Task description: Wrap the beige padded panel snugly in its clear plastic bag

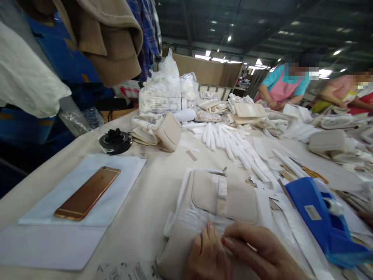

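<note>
A beige bag (233, 194) lies in front of me at the lower middle, with a flap, a white-wrapped strap (222, 188) and a zip pull at its top. Thin white wrapping (198, 216) crosses the bag below the flap. My left hand (208, 254) rests on the bag's lower part, its fingers bent and pressed together at the wrapping's edge. Close on its right, my right hand (259, 247) has thumb and forefinger pinched together. Whatever lies between those fingertips is too small to make out. The bag's lower end is partly covered by both hands.
On the left, a gold phone (87, 193) lies on white paper (125, 175), near a black tape roll (115, 140). White rolls (227, 142) and beige bags (169, 132) lie further back. A blue box (311, 214) stands right. Co-workers (282, 91) work across the table.
</note>
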Action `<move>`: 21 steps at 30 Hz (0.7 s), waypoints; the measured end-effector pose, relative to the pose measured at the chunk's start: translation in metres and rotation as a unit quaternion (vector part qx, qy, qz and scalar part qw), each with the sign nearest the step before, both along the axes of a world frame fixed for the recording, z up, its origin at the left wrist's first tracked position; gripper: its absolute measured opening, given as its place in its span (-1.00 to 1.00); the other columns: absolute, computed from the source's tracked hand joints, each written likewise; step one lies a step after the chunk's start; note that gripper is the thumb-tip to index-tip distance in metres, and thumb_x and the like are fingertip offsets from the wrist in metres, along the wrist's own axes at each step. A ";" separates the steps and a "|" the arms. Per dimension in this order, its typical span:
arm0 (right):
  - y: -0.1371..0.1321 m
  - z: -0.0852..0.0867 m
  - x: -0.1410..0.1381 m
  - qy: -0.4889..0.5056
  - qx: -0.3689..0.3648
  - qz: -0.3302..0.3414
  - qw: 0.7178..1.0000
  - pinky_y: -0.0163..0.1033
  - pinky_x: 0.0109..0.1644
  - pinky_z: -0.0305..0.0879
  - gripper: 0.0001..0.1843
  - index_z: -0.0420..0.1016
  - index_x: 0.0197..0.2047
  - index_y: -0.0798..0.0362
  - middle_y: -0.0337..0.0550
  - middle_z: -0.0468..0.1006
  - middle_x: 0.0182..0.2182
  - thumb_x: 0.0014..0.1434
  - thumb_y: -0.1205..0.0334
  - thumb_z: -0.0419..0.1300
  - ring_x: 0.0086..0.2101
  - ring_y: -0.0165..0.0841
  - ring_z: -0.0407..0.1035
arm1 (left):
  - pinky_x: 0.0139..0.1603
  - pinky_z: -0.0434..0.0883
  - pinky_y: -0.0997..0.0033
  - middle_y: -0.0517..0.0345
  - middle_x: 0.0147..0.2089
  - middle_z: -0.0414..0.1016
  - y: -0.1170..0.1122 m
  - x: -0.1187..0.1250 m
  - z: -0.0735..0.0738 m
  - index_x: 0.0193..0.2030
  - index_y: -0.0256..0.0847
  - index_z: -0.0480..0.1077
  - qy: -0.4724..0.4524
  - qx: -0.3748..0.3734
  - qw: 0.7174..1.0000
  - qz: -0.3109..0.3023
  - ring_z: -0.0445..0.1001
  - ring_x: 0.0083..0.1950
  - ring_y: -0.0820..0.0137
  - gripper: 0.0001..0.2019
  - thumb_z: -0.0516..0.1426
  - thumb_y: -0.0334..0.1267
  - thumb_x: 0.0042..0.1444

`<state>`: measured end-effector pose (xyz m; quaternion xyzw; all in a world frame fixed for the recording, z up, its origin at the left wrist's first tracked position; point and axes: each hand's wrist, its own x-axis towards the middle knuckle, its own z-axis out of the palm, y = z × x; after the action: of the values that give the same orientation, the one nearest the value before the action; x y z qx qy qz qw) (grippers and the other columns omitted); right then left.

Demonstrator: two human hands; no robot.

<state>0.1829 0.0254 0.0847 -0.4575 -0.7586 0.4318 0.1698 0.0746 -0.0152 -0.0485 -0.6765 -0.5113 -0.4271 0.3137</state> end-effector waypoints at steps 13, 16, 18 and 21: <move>0.028 -0.048 -0.046 -0.208 -0.036 -0.041 0.977 -0.27 -0.36 0.05 -0.61 0.30 -0.56 0.05 -0.20 0.36 -0.58 0.13 -0.02 -0.06 -0.48 -0.36 0.24 | -0.19 0.33 0.30 0.10 -0.31 0.59 -0.005 0.001 -0.011 -0.22 -0.24 0.47 0.054 -0.069 0.995 0.037 0.50 -0.20 0.28 -0.70 -0.09 -0.38 0.13; 0.031 -0.047 -0.049 -0.210 -0.052 -0.043 0.975 -0.29 -0.39 0.02 -0.62 0.28 -0.60 0.05 -0.25 0.27 -0.63 0.10 -0.01 -0.03 -0.52 -0.39 0.17 | -0.18 0.33 0.29 0.08 -0.30 0.59 -0.005 0.001 -0.008 -0.22 -0.27 0.46 0.053 -0.070 0.996 0.032 0.51 -0.19 0.28 -0.71 -0.09 -0.40 0.13; 0.033 -0.047 -0.049 -0.203 -0.060 -0.042 0.976 -0.30 -0.41 0.00 -0.63 0.28 -0.61 0.06 -0.29 0.21 -0.65 0.08 0.00 0.00 -0.54 -0.42 0.13 | -0.18 0.33 0.28 0.02 -0.30 0.58 -0.005 0.002 -0.008 -0.24 -0.31 0.46 0.034 -0.057 0.997 0.029 0.51 -0.19 0.26 -0.70 -0.10 -0.40 0.13; 0.035 -0.048 -0.049 -0.196 -0.060 -0.046 0.978 -0.32 -0.45 -0.03 -0.59 0.28 -0.63 0.07 -0.32 0.16 -0.67 0.08 -0.04 0.03 -0.57 -0.46 0.07 | -0.18 0.33 0.27 -0.03 -0.31 0.58 -0.003 0.003 -0.010 -0.27 -0.35 0.46 0.001 -0.037 0.999 0.026 0.51 -0.21 0.25 -0.69 -0.11 -0.42 0.13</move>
<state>0.1339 0.0603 0.0362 -0.5770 -0.7280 0.3700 0.0096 0.0776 -0.0185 -0.0585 -0.6746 -0.5436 -0.3991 0.3003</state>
